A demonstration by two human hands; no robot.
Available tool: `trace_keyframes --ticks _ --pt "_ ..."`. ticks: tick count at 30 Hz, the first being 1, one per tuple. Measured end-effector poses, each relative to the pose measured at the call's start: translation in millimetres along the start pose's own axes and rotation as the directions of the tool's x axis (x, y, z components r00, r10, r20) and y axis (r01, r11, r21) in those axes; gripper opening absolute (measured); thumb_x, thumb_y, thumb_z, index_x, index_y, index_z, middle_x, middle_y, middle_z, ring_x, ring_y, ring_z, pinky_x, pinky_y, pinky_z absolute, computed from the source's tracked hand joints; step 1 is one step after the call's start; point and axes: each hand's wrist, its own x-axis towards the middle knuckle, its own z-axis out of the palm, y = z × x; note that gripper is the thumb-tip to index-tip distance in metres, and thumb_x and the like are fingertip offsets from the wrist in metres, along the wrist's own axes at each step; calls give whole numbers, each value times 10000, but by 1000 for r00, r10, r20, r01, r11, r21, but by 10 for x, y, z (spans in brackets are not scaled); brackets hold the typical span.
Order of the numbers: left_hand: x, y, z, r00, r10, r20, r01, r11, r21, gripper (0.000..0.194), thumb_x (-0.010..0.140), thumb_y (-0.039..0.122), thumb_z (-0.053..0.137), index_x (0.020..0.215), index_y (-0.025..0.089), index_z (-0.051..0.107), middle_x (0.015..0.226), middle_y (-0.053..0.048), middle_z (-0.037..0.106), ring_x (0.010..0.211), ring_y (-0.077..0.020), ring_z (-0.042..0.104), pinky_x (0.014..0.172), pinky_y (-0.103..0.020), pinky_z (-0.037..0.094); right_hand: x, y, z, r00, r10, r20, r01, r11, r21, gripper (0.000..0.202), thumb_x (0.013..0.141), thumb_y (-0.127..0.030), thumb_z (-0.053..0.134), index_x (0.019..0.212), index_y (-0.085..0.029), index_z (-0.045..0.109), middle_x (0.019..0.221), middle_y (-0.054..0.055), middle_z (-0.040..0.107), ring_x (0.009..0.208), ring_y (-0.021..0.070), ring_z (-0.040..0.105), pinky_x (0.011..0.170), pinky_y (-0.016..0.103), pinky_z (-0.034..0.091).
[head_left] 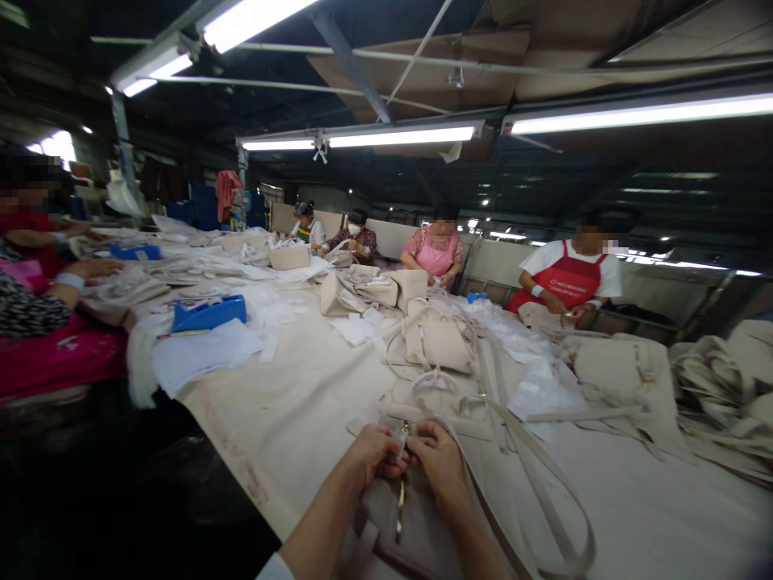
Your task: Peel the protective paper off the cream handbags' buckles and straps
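A beige handbag [426, 528] lies on the table in front of me, with a gold zipper strip [399, 507] running down its middle. My left hand [375, 453] is closed in a pinch on a small whitish, see-through piece [402, 437] beside gold hardware at the strip's top. From the other side, my right hand [436, 457] has its fingers bent together at the same spot. What its fingertips grip is too small to make out. A long beige strap [559, 491] loops out to the right of my right arm.
More beige bags [438, 337] stand in a row ahead, with a heap of bag parts [725, 387] at right. A blue dispenser [208, 312] and white sheets [205, 353] lie left. Several co-workers sit around the table. Its near edge [233, 463] drops away at left.
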Motion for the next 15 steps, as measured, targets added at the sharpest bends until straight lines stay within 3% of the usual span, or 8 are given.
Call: trace_keyframes --ticks 9,15 --pt "26 -45 37 999 31 -20 -30 999 42 129 690 21 551 716 146 530 593 -26 648 413 -101 559 424 -185 441 160 218 72 997 4 -72 -7 999 -41 294 494 -292 650 759 -214 549 451 -54 580 374 144 504 395 242 359" --pt "26 -81 66 996 72 -50 -69 996 59 112 725 75 592 716 155 514 572 -2 628 412 -93 551 421 -174 424 169 227 127 991 -6 -134 -1 999 -52 280 514 -272 649 762 -220 531 448 -65 580 379 153 523 408 254 380"
